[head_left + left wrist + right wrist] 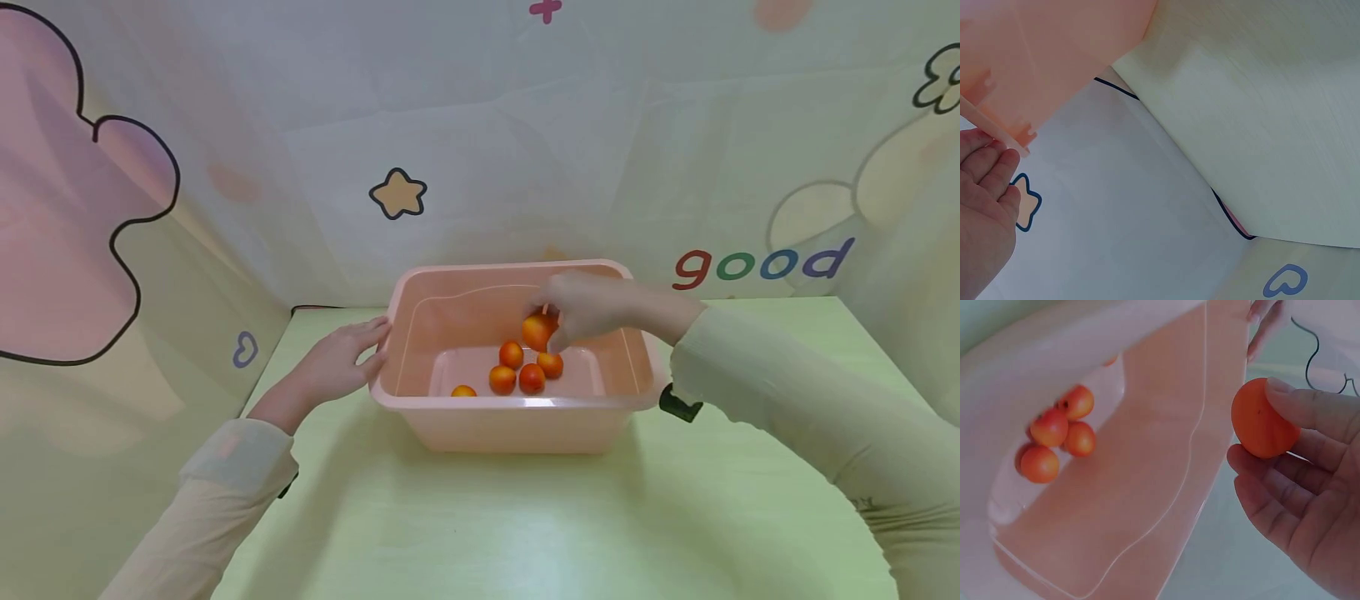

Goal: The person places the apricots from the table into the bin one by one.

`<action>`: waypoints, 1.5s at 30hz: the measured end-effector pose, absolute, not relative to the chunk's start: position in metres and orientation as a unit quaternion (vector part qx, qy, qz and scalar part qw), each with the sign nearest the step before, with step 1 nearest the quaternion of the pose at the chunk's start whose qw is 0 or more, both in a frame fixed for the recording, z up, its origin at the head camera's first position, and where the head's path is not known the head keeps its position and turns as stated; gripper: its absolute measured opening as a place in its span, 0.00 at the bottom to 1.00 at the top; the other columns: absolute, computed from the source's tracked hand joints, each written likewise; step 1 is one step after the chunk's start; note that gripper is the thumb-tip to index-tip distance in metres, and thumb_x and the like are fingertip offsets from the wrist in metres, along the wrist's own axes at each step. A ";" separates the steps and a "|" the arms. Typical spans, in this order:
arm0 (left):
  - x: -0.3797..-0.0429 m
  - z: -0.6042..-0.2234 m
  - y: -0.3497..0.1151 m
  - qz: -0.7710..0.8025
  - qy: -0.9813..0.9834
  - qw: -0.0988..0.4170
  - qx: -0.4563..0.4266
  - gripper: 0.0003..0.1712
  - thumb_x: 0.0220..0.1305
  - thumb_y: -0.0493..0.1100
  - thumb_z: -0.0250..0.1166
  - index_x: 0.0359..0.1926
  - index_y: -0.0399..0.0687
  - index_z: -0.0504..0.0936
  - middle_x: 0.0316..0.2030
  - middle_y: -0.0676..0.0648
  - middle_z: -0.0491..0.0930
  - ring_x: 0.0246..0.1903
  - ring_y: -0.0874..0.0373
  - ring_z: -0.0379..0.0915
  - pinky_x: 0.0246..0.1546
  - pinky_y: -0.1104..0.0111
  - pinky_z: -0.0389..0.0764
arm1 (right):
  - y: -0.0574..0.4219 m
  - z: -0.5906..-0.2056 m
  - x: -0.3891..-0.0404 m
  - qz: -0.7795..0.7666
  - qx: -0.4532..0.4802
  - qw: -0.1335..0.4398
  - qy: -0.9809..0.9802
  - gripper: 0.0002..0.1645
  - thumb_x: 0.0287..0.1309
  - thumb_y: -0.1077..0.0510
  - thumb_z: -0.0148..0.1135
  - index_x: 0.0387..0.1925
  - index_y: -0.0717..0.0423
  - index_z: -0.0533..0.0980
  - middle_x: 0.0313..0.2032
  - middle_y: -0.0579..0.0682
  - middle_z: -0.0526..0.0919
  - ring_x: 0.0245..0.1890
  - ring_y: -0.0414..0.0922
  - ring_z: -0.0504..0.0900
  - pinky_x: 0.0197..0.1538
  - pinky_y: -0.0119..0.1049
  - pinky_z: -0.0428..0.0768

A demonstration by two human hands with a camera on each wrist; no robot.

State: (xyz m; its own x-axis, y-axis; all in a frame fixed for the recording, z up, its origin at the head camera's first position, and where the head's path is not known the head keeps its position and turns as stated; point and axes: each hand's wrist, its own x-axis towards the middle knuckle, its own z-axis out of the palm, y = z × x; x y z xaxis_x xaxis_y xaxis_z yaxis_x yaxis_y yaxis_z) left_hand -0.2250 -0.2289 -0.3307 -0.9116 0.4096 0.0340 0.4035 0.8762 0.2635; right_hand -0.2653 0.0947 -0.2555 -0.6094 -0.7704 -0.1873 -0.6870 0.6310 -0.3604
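A pink plastic basin stands on the table. Over its inside, my right hand pinches a round orange-red fruit between thumb and fingers. In the right wrist view, that held fruit shows a smooth skin with a small dark dot. Several similar fruits lie on the basin's floor, most grouped near the middle. One fruit lies apart to the left, partly hidden by the front rim. My left hand rests its extended fingertips against the basin's left rim. The left wrist view shows those fingers touching the rim from outside.
Beneath the basin is a pale green table. A printed cloth backdrop rises behind it and at both sides. The basin's raised walls surround the loose fruits.
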 end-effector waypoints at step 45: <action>-0.224 -0.330 -0.230 0.133 0.969 0.007 0.206 0.28 0.64 0.45 0.47 0.63 0.39 0.59 0.64 0.40 0.58 0.61 0.40 0.54 0.60 0.47 0.57 | 0.028 -0.271 -0.265 -0.420 -0.004 0.355 0.835 0.16 0.43 0.62 0.54 0.39 0.49 0.74 0.49 0.51 0.69 0.48 0.49 0.65 0.32 0.42 0.73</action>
